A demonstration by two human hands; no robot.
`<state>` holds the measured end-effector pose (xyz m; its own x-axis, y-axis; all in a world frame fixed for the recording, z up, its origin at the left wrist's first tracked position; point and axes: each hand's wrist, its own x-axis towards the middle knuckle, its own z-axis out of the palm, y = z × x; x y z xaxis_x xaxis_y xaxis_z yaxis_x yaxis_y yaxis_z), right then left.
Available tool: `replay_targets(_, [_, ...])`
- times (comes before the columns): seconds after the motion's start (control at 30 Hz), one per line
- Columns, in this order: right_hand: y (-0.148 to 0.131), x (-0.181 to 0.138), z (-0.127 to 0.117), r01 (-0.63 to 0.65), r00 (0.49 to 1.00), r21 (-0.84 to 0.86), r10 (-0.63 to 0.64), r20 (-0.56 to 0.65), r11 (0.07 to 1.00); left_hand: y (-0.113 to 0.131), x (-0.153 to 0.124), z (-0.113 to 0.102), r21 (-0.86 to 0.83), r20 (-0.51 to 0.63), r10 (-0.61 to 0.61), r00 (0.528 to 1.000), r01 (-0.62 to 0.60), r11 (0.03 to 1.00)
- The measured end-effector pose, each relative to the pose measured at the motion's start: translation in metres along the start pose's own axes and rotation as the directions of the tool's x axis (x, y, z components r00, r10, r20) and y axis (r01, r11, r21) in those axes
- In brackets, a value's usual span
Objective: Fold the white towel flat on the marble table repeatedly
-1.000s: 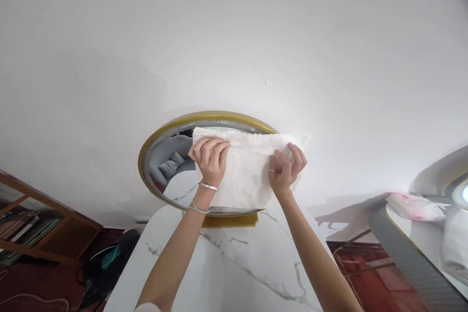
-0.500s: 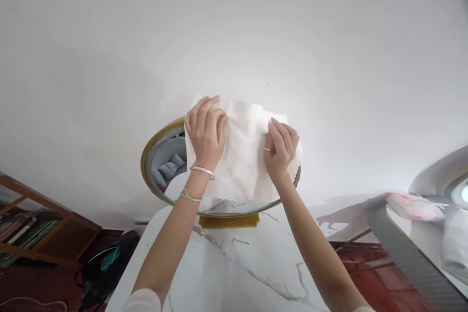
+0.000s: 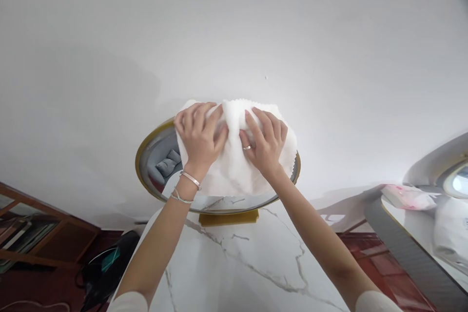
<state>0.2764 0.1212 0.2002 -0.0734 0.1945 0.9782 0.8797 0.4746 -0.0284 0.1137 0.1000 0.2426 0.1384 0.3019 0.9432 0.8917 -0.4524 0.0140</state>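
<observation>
A white cloth [image 3: 231, 170] with a zigzag-cut edge hangs over the upper part of an oval gold-rimmed mirror [image 3: 142, 151]. My left hand [image 3: 201, 136] holds the cloth on its left half, fingers bent over the top. On the right half, my right hand [image 3: 266, 144], with a ring, grips it with thumb and fingers. Between the hands the cloth bunches into a raised fold. The mirror's upper rim is hidden behind cloth and hands. Its gold base [image 3: 228, 218] rests on a white marbled tabletop [image 3: 252, 263].
A plain wall [image 3: 234, 29] rises behind the mirror. To the right, another table [image 3: 405, 226] carries a pink-and-white tissue pack [image 3: 407, 197], a white roll [image 3: 451, 231] and a second round mirror [image 3: 457, 180]. At left are a wooden bookshelf [image 3: 69, 241] and a black bag [image 3: 122, 258].
My right hand has moved left, closer to my left hand. The cloth has bunched up between them. My left hand has shifted slightly left with its fingers more spread.
</observation>
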Motion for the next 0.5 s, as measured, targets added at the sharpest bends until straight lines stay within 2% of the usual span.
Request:
replay_targets(0.1, [0.012, -0.016, -0.003, -0.105, 0.991, 0.026, 0.107, -0.081, 0.994, 0.022, 0.010, 0.014, -0.028, 0.112, 0.092, 0.989, -0.089, 0.996])
replay_targets(0.17, [0.025, -0.042, -0.003, -0.238, 0.958, 0.040, 0.241, -0.155, 0.970, 0.044, 0.016, 0.027, -0.024, 0.188, 0.174, 0.967, -0.173, 0.985])
replay_targets(0.23, [0.036, -0.079, -0.002, -0.410, 0.884, 0.068, 0.415, -0.217, 0.910, 0.070, 0.015, 0.042, -0.016, 0.260, 0.277, 0.925, -0.282, 0.959])
replay_targets(0.33, [0.039, -0.141, 0.002, -0.647, 0.700, 0.151, 0.661, -0.268, 0.747, 0.105, 0.001, 0.064, -0.015, 0.346, 0.455, 0.820, -0.480, 0.877])
replay_targets(0.4, [0.031, -0.174, 0.004, -0.701, 0.627, 0.196, 0.724, -0.287, 0.685, 0.122, -0.016, 0.078, -0.025, 0.382, 0.556, 0.739, -0.593, 0.805])
replay_targets(0.43, [0.026, -0.185, 0.005, -0.688, 0.635, 0.215, 0.719, -0.282, 0.693, 0.127, -0.025, 0.083, -0.041, 0.393, 0.601, 0.696, -0.640, 0.767])
replay_targets(0.5, [0.016, -0.196, 0.004, -0.613, 0.722, 0.250, 0.660, -0.208, 0.749, 0.133, -0.040, 0.092, -0.087, 0.404, 0.669, 0.623, -0.702, 0.706])
